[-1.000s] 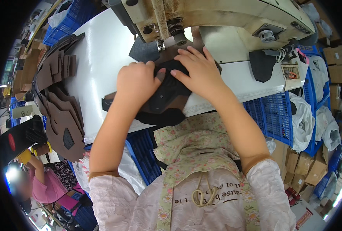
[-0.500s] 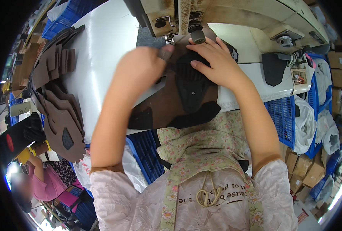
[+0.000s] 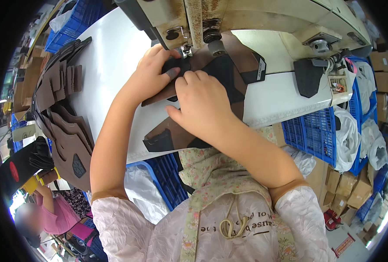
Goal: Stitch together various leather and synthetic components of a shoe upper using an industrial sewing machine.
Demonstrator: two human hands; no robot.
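Observation:
A brown and black sewn panel (image 3: 242, 89), perhaps leather or synthetic, lies under the sewing machine head. Its near left part (image 3: 159, 139) rests by the table edge, and another flap rises above the table beneath my hands. My left hand (image 3: 152, 72) is closed on a black part of the panel (image 3: 171, 65) just left of the presser foot (image 3: 186, 51). A grey cover wraps its thumb. My right hand (image 3: 205, 102) sits beside it, fingers bent together onto the panel and thumb held apart; its fingertips are hidden.
The machine head (image 3: 255, 15) overhangs the white table (image 3: 102, 61). Stacked brown cut pieces (image 3: 65, 131) hang at the left edge. A black piece (image 3: 307, 78) lies at right. Blue crates (image 3: 309, 133) stand beyond the table. A co-worker in pink (image 3: 65, 209) is at lower left.
My right hand has come left and nearer, off the panel's far side to beside my left hand. My left hand has shifted left, and part of the panel is now lifted or folded.

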